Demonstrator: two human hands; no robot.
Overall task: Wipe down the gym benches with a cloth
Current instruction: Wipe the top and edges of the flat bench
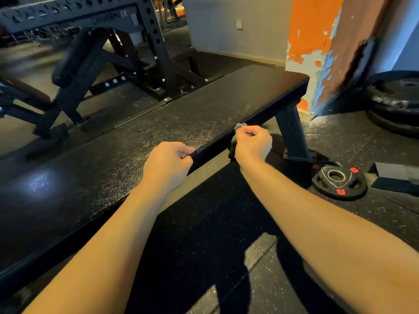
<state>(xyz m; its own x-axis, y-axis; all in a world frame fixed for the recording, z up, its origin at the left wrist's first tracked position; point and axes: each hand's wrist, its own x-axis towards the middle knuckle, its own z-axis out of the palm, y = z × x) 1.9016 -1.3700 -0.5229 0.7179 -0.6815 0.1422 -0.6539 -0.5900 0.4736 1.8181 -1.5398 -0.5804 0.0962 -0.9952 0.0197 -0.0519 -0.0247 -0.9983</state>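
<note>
You're in a gym: a padded flat bench (204, 105) stretches ahead of you, and a black perforated steel rack (156, 41) rises behind it. A small weight plate (339, 182) with red tags lies on the speckled rubber floor (340, 137). Bigger plates (394, 103) are stacked beside the orange pillar (315, 30) with peeling paint.

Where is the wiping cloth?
In the head view, the cloth is in the right hand, against the near edge of the bench, right of the left hand.
</note>
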